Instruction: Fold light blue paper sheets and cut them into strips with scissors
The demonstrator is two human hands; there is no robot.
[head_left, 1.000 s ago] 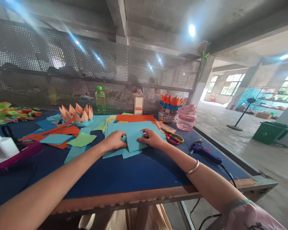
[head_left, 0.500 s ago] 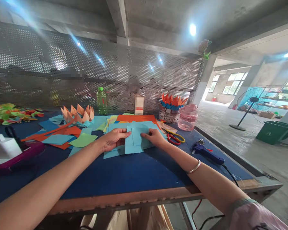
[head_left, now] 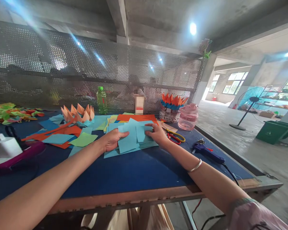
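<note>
A person's two bare hands hover over a pile of light blue paper [head_left: 114, 154] on a dark blue tabletop [head_left: 124, 179]. The left hand [head_left: 111, 139], at the pile's left side, pinches a light blue sheet [head_left: 127, 142], thumb laid across the top and fingers curled mostly out of sight. The right hand [head_left: 158, 135], at the pile's right side, sets a slightly parted thumb and forefinger on a smaller blue piece [head_left: 140, 134]; whether it is pinched tight cannot be told. Both papers are above the middle of the pile. A silver bracelet [head_left: 196, 166] circles the right forearm. Red-and-yellow scissors [head_left: 172, 132] lie just right of the pile, and a purple glue gun [head_left: 210, 154] farther right. Behind the pile are an orange sheet [head_left: 136, 118] and, to its rear left, a green bottle [head_left: 101, 102]. A pink jug [head_left: 187, 118] and an orange-and-blue paper crown [head_left: 172, 102] stand to the pile's rear right. Left of it are a pale green sheet [head_left: 83, 140] and a peach paper crown [head_left: 78, 115], with a white charger [head_left: 7, 147] at its far left.
</note>
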